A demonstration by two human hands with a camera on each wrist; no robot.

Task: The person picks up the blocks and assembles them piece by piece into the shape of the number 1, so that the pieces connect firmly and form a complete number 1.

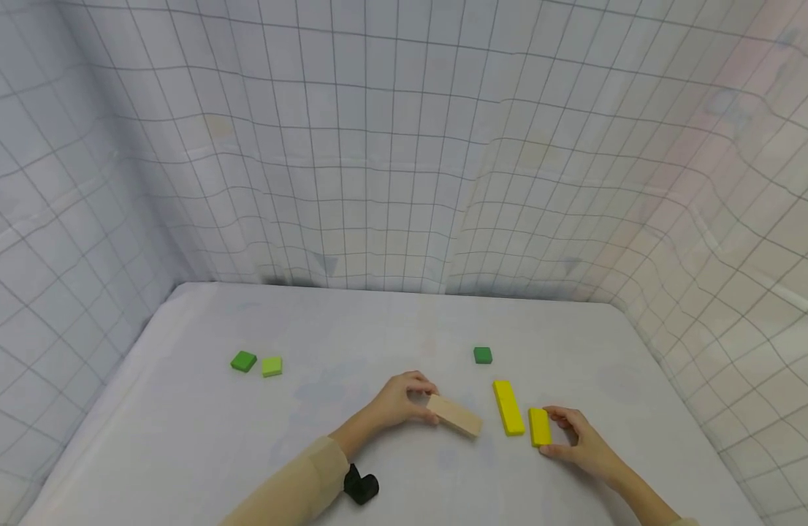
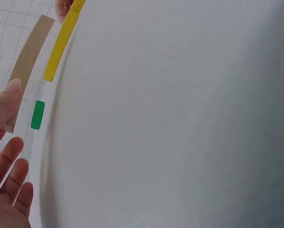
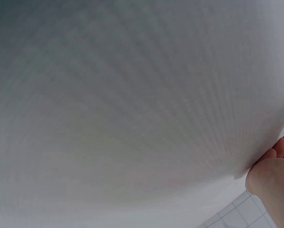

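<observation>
My left hand (image 1: 402,400) pinches the near-left end of a pale wooden block (image 1: 455,416) between thumb and fingers. The left wrist view shows this wooden block (image 2: 31,50) with the thumb on its face and the other fingers spread apart below. On the right, my right hand (image 1: 578,442) grips a short yellow block (image 1: 539,427), thumb at the near end and fingertips at the far end. A longer yellow block (image 1: 508,408) lies between the two hands. In the right wrist view, the right hand (image 3: 275,173) shows only at the edge, its grip mostly hidden.
A dark green block (image 1: 483,355) lies beyond the long yellow block. Far left are a green block (image 1: 243,361) and a lime green block (image 1: 272,366). A black object (image 1: 361,484) shows beside the left sleeve. Grid-patterned white curtains (image 1: 404,146) surround the white table (image 1: 200,438).
</observation>
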